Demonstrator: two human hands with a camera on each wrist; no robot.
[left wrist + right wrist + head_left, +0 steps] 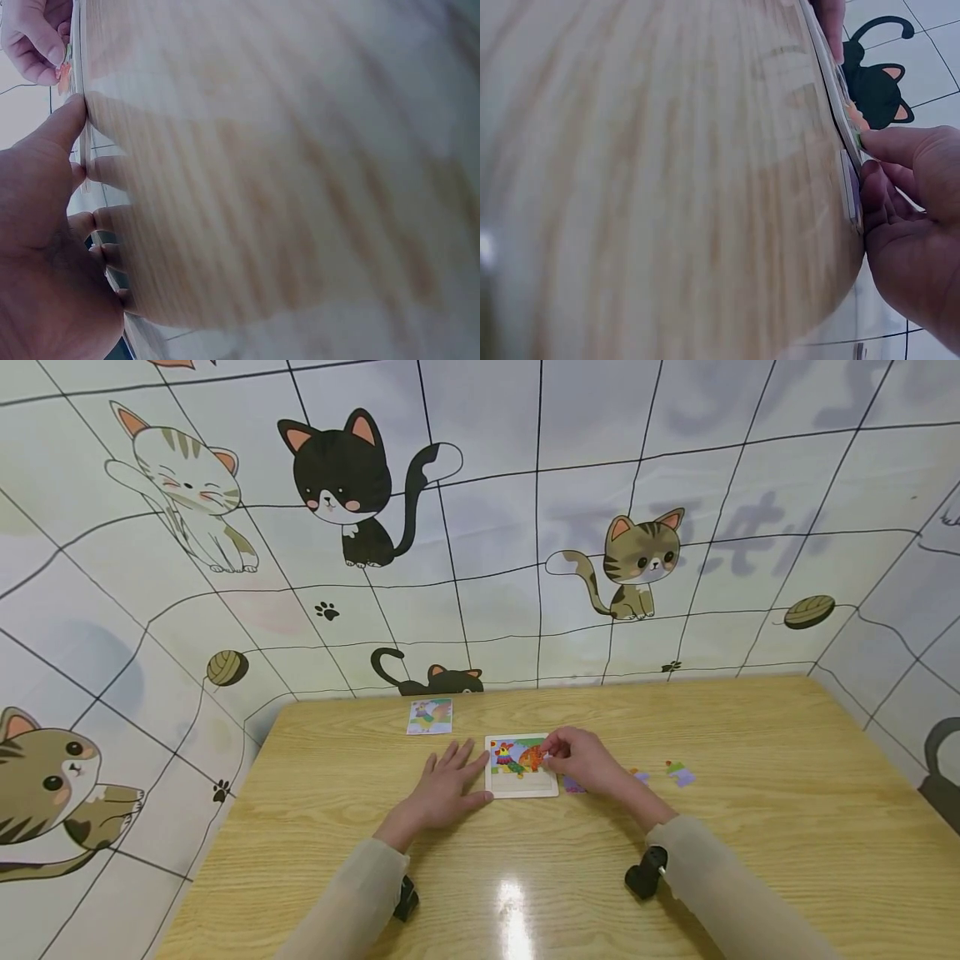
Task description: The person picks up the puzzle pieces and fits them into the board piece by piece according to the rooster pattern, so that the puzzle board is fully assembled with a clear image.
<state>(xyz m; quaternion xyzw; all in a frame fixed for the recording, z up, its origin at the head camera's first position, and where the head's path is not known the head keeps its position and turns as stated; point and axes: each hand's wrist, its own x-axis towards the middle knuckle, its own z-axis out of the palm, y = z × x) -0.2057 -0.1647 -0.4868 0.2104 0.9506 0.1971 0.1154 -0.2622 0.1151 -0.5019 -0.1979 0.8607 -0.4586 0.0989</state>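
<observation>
A small white-framed jigsaw puzzle board lies on the table, showing a colourful rooster in its upper part and a bare strip along its bottom. My left hand rests on the table with fingers spread, thumb and index fingertip at the board's left edge. Over the board's right side, my right hand pinches a puzzle piece with orange-red on it, mostly covered by the fingertips. Under that hand, a purple loose piece lies beside the board, partly hidden.
A square picture card with a similar rooster lies at the back left. More loose puzzle pieces lie to the right, one green and purple, another partly behind the right forearm. A cat-patterned wall covering stands behind the wooden table.
</observation>
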